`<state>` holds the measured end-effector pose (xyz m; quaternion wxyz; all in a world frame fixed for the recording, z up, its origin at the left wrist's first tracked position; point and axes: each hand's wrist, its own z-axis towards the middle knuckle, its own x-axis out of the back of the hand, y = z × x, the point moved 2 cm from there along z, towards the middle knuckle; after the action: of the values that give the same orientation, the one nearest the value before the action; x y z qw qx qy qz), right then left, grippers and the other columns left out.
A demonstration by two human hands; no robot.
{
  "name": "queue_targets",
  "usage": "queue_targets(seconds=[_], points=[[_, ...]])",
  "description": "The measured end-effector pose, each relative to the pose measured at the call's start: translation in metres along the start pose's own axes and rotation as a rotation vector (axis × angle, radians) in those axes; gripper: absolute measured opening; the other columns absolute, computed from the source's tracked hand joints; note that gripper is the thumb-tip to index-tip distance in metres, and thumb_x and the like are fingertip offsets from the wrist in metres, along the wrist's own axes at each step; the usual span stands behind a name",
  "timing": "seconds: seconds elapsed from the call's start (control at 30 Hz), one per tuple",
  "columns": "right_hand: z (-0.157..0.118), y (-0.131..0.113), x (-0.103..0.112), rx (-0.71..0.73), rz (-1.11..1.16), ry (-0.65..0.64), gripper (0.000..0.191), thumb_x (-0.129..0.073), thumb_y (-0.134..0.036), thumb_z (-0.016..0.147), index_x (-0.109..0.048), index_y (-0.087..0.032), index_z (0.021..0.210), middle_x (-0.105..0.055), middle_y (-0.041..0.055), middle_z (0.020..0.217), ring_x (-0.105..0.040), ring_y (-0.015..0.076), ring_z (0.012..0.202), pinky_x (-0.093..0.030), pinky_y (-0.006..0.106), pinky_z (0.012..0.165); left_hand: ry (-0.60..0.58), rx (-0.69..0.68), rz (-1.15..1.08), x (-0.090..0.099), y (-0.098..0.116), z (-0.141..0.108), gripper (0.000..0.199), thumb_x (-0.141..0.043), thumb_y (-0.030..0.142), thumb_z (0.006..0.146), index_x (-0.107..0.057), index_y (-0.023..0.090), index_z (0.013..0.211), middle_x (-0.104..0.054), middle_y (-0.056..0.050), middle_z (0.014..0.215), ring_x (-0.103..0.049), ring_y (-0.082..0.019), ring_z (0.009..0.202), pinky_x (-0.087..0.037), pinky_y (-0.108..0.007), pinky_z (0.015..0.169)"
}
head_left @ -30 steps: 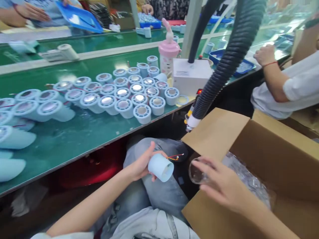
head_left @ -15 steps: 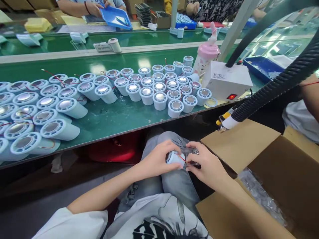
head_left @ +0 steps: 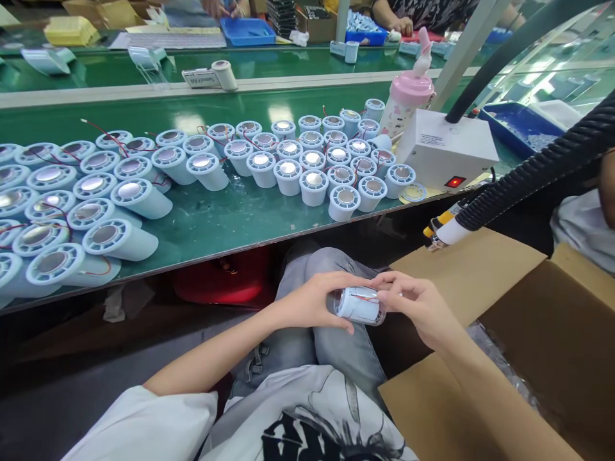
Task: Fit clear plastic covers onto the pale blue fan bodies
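Note:
Above my lap, a light blue cylinder (head_left: 358, 305) with a thin red wire lies sideways inside a clear plastic cover (head_left: 382, 314). My left hand (head_left: 319, 301) wraps round its left end, thumb below and fingers above. At the right end, the fingertips of my right hand (head_left: 410, 298) pinch near the wire and the cover's edge. Many similar blue cylinders (head_left: 344, 198) with round metallic tops and red wires stand or lean on the green bench (head_left: 230, 221) in front.
An open cardboard box (head_left: 552, 320) with clear plastic pieces is at the right. Above it hangs a black ribbed hose (head_left: 519, 173). A white box (head_left: 446, 147) with a red switch and a pink-lidded bottle (head_left: 408, 96) stand on the bench. People sit across and at the right.
The blue cylinder now sits inside the clear cover, which was at its right side before. My right fingers have moved to its upper right end. Across the bench, the blue tray was lowered.

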<state>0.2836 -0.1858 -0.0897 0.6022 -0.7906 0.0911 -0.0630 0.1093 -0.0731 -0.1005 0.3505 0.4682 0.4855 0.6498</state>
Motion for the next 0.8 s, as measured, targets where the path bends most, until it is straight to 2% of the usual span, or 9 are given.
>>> queue_targets(seconds=[0.07,0.13,0.2,0.27,0.37,0.53,0.63,0.8], points=[[0.0,-0.001,0.003,0.006,0.076,-0.019,0.028,-0.078,-0.039,0.076,-0.067,-0.02,0.059,-0.068,0.0084,0.106,-0.062,0.028,0.107,-0.056,0.034,0.078,0.01,0.066,-0.11,-0.002,0.004,-0.001,0.069,-0.083,0.036,0.066,-0.058,0.024,0.13,-0.062,-0.012,0.129,-0.059,-0.029,0.116,-0.052,-0.038,0.091],[-0.003,-0.002,0.005,0.078,0.046,-0.097,0.016,-0.08,-0.037,0.076,-0.075,-0.024,0.082,-0.065,0.008,0.122,-0.058,0.0304,0.118,-0.056,0.039,0.085,0.063,0.151,-0.255,-0.003,0.007,-0.003,0.068,-0.083,0.033,0.067,-0.057,0.023,0.129,-0.063,-0.012,0.127,-0.062,-0.027,0.111,-0.054,-0.035,0.085],[-0.009,-0.002,0.004,0.202,-0.121,-0.152,0.039,-0.082,-0.03,0.074,-0.07,-0.029,0.111,-0.059,0.0069,0.134,-0.053,0.0306,0.126,-0.053,0.043,0.094,0.11,0.23,-0.402,-0.005,0.008,-0.006,0.068,-0.083,0.03,0.068,-0.056,0.021,0.129,-0.064,-0.012,0.123,-0.065,-0.025,0.106,-0.054,-0.035,0.086],[-0.015,-0.001,0.003,0.317,-0.327,-0.15,0.053,-0.081,-0.022,0.075,-0.063,-0.033,0.124,-0.056,0.0053,0.138,-0.051,0.0287,0.129,-0.052,0.042,0.097,0.128,0.293,-0.492,-0.007,0.01,-0.009,0.068,-0.083,0.029,0.067,-0.055,0.021,0.129,-0.065,-0.011,0.121,-0.066,-0.025,0.104,-0.054,-0.035,0.085],[-0.023,0.001,0.0,0.388,-0.43,-0.144,0.052,-0.076,-0.018,0.079,-0.059,-0.035,0.125,-0.055,0.0027,0.14,-0.053,0.0253,0.126,-0.055,0.035,0.092,0.102,0.302,-0.513,-0.007,0.012,-0.014,0.074,-0.083,0.03,0.067,-0.052,0.021,0.133,-0.065,-0.012,0.121,-0.066,-0.025,0.103,-0.055,-0.035,0.083],[-0.027,-0.003,0.0,0.294,-0.316,-0.193,0.058,-0.075,-0.02,0.081,-0.052,-0.039,0.131,-0.057,-0.0006,0.137,-0.056,0.0217,0.121,-0.054,0.032,0.096,0.093,0.157,-0.331,-0.003,0.017,-0.017,0.079,-0.085,0.027,0.065,-0.052,0.026,0.137,-0.061,-0.011,0.131,-0.061,-0.028,0.116,-0.053,-0.039,0.094],[-0.027,-0.006,0.0,0.245,-0.268,-0.211,0.056,-0.076,-0.02,0.081,-0.053,-0.041,0.128,-0.059,-0.0029,0.132,-0.058,0.0193,0.118,-0.054,0.029,0.097,0.081,0.062,-0.274,-0.001,0.02,-0.017,0.078,-0.086,0.023,0.065,-0.054,0.029,0.135,-0.058,-0.009,0.137,-0.056,-0.028,0.125,-0.05,-0.038,0.1],[-0.029,-0.006,0.0,0.166,-0.136,-0.223,0.053,-0.076,-0.019,0.081,-0.055,-0.042,0.124,-0.062,-0.0053,0.121,-0.058,0.0157,0.114,-0.054,0.025,0.096,0.051,0.041,-0.228,0.001,0.025,-0.017,0.08,-0.085,0.02,0.065,-0.052,0.03,0.137,-0.057,-0.009,0.138,-0.054,-0.026,0.126,-0.051,-0.036,0.1]])
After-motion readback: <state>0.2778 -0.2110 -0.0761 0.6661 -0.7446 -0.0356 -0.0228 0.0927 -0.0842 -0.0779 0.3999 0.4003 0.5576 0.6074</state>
